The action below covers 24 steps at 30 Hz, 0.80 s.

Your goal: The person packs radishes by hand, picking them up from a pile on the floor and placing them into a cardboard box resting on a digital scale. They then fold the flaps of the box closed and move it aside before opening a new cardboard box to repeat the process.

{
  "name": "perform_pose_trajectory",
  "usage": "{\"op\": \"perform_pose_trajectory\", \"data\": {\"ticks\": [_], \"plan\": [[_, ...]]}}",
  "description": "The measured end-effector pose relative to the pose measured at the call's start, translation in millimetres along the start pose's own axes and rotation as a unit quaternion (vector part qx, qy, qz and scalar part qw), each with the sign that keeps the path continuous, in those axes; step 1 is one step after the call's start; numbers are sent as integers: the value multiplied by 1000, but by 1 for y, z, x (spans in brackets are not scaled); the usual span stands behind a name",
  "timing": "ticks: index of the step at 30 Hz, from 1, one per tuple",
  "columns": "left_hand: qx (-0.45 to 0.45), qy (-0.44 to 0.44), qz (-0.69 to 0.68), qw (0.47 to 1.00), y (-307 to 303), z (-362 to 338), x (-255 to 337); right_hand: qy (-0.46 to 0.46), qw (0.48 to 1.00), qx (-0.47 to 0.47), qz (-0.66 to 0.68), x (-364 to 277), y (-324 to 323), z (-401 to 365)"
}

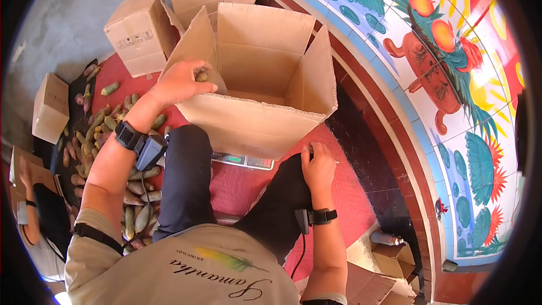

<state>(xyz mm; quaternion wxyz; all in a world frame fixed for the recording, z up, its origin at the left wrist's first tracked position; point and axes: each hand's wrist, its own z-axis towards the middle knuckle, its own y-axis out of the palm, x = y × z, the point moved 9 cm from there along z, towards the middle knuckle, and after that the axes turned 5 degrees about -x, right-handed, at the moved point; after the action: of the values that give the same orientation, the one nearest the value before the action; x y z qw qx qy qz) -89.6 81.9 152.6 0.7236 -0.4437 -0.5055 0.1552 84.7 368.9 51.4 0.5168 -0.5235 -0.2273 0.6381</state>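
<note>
- Box [254, 121]: open-topped, resting on scale.
- Scale [237, 160]: display shows below box's near side.
- Left hand [183, 83]: curled around root, at box's left rim.
- Right hand [319, 166]: half-curled by knee [294, 170]; contents unclear.
- Root [201, 75]: partly hidden.

- From above, we can enter the large box [248, 127] through its open top; raised flaps wall its far, left and right sides.
- Our left hand [183, 83], with a root vegetable [202, 75] in its grasp, takes up the near-left corner of that opening.
- Between our knees, a hand could pass down to the red floor covering [243, 189] (the scale [232, 159] juts out there, under the box).
- Leftward, a vegetable pile [90, 144] crowds our floor room.
- Beyond, a closed carton [141, 39] blocks us; rightward, the tiled wall [395, 85].
</note>
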Motion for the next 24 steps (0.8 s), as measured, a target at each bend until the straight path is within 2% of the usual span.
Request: {"op": "perform_pose_trajectory", "data": {"ticks": [2,3,5,6,8,12,14,18,20,24], "plan": [[-80,-41,-94,992,16,0,-10,-5,1000,3,1,-2,0,1],[-81,-43,-94,991,16,-1,-9,-6,1000,1,0,-2,1,1],[-40,-10,13,999,8,-2,5,-8,1000,-1,0,-3,2,1],[-40,-12,12,999,9,-2,4,-5,1000,-4,-1,-3,3,2],[36,24,26,999,-1,-3,9,-2,1000,-8,-2,-3,3,2],[66,5,67,996,-4,-9,16,-1,1000,-7,-9,-3,4,2],[99,58,60,992,-6,-10,26,6,1000,-9,-10,-1,5,3],[126,69,105,984,-9,-10,28,2,1000,-5,-2,-1,5,3],[207,158,103,960,-20,-22,41,8,1000,-13,-6,2,4,2],[221,186,132,948,-25,-35,49,-2,1000,-3,-7,0,7,3]]}}
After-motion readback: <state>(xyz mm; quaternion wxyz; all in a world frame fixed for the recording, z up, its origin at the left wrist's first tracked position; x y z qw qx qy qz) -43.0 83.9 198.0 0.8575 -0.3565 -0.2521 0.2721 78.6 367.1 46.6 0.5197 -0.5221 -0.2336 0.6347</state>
